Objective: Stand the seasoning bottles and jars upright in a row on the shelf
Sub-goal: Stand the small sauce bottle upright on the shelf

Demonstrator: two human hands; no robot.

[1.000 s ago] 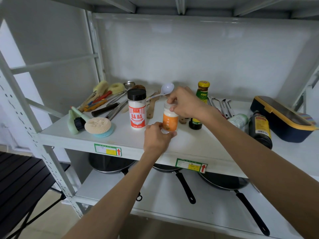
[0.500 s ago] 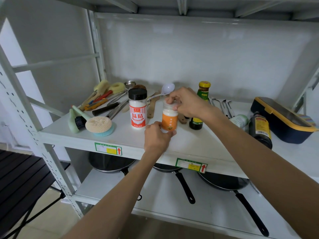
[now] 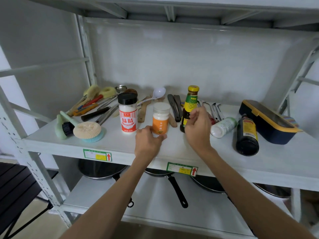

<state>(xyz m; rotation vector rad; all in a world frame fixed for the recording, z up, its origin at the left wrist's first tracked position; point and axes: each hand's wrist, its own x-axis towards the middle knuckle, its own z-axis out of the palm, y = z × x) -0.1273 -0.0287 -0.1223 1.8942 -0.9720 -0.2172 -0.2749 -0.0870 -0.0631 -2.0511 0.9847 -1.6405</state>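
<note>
head view: my right hand (image 3: pixel 196 128) has come off the orange jar (image 3: pixel 160 119), fingers loosely curled, empty. left hand (image 3: pixel 148 140) fingers steady its base. jar upright on shelf (image 3: pixel 172 149) beside msg bottle (image 3: pixel 128 113); two bottles remain lying.

Both forearms were bare to the frame's lower edge, with no sleeve showing. The bare, ungloved left hand (image 3: pixel 148 144) and the bare, ungloved right hand (image 3: pixel 198 130) carried no ring, watch or wristband.
</note>
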